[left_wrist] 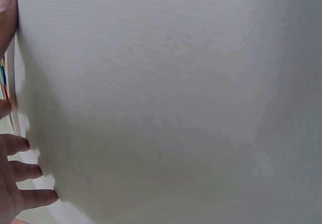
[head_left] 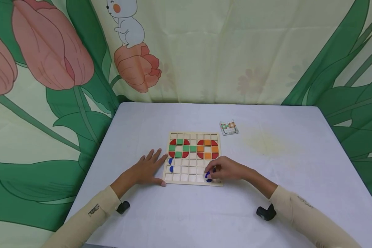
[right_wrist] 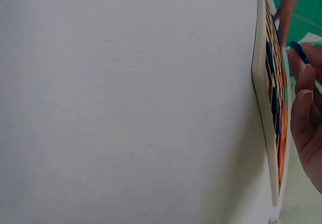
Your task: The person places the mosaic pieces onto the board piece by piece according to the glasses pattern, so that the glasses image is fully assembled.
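A wooden grid board [head_left: 184, 176] lies on the table. Its upper rows hold two groups of coloured tiles, red with green [head_left: 179, 141] on the left and red with orange [head_left: 207, 142] on the right. Two blue half-round tiles [head_left: 171, 169] sit in the leftmost columns, and another blue tile [head_left: 209, 180] is near the lower right. My left hand [head_left: 145, 169] is spread flat, thumb and fingertips at the board's left edge. Over the lower right squares, my right hand [head_left: 227, 168] pinches a blue tile [right_wrist: 298, 50] between thumb and fingers; the fingers partly hide the squares beneath.
A small pattern card [head_left: 229, 127] with a matching coloured grid lies beyond the board's upper right corner. White cloth [head_left: 297, 165] covers the table. A printed curtain [head_left: 204, 51] hangs behind the table's far edge.
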`<state>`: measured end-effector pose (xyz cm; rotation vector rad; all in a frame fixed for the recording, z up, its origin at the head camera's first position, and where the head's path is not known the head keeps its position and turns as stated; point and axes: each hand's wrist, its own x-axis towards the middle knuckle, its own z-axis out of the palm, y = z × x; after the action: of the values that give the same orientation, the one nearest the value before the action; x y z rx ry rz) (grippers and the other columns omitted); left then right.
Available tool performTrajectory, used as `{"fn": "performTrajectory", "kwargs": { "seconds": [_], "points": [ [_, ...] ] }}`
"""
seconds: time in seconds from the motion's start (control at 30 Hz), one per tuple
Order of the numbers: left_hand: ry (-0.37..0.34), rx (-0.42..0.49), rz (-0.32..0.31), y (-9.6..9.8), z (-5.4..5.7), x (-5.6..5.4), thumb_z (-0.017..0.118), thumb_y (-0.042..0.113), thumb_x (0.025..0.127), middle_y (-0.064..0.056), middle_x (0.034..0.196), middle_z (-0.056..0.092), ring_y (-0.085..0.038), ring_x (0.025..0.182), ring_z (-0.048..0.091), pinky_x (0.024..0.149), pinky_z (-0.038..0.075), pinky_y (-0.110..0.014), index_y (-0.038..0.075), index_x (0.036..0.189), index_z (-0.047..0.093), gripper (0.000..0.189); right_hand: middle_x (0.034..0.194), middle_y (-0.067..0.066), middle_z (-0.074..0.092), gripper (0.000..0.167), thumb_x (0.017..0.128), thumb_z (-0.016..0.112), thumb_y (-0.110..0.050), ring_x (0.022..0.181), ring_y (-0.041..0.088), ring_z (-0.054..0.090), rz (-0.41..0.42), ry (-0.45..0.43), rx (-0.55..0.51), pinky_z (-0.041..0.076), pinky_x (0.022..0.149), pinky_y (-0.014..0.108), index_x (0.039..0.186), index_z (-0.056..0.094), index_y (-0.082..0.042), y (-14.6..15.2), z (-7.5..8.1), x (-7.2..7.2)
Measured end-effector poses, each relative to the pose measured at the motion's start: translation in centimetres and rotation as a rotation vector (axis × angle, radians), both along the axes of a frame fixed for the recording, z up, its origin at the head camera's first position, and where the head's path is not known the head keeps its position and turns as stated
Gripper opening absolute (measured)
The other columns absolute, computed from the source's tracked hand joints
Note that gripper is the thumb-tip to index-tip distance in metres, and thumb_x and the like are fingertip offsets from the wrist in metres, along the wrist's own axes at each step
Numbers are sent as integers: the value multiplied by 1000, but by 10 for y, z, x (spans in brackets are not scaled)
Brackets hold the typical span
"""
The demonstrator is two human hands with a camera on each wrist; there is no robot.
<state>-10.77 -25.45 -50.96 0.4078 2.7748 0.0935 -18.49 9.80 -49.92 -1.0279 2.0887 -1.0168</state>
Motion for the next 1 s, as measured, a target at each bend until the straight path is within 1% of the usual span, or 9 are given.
{"fn": "performTrajectory", "kwargs": {
  "seconds": [0.1, 0.23, 0.37, 0.6, 0.73, 0.83, 1.0],
  "points": [
    [-1, 1, 2, 0, 0, 0, 69, 77, 74, -16, 169, 11, -46, 154, 10, 114, 26, -69, 22, 162, 20, 115, 89, -7, 71, 15, 93, 73, -19, 69, 10, 57, 27, 12, -8, 48, 61, 20, 106, 77, -15, -13, 0, -1],
    [-6, -1, 9, 0, 0, 0, 69, 76, 73, -16, 169, 11, -46, 154, 10, 114, 26, -69, 22, 162, 20, 115, 91, -6, 71, 11, 93, 73, -17, 67, 10, 55, 39, 47, -21, 47, 59, 20, 103, 76, -19, -35, 2, -1],
    [-20, 1, 12, 1, 0, 0, 69, 77, 73, -15, 169, 10, -46, 154, 9, 115, 25, -68, 22, 162, 20, 115, 93, -3, 72, 10, 92, 74, -15, 73, 12, 56, 19, 73, -31, 48, 60, 21, 100, 75, -20, -59, 2, 3],
    [-27, -8, 8, 0, 0, -1, 67, 78, 74, -15, 169, 8, -46, 154, 8, 115, 25, -68, 23, 162, 18, 115, 84, -11, 69, 8, 90, 76, -14, 79, 9, 59, -38, 110, -16, 51, 68, 21, 96, 76, -18, -92, -4, 12],
    [-19, -5, 0, 0, -1, -1, 67, 78, 74, -15, 169, 9, -46, 154, 9, 114, 25, -69, 23, 162, 19, 115, 86, -8, 72, 8, 90, 76, -14, 80, 8, 61, -62, 116, 7, 53, 71, 21, 98, 78, -15, -105, -2, 18],
    [-14, 0, -4, -1, -1, -1, 67, 78, 74, -15, 169, 9, -47, 154, 9, 114, 26, -69, 23, 162, 19, 114, 88, -7, 74, 11, 90, 76, -15, 80, 8, 61, -76, 121, 35, 53, 71, 21, 100, 79, -13, -111, 0, 22],
    [-19, 3, -5, -1, 0, -1, 67, 77, 74, -16, 169, 9, -47, 154, 9, 114, 26, -69, 23, 162, 19, 114, 89, -8, 75, 13, 88, 79, -19, 77, 5, 61, -88, 202, 58, 52, 65, 20, 100, 80, -15, -117, -3, 27]
  ]
}}
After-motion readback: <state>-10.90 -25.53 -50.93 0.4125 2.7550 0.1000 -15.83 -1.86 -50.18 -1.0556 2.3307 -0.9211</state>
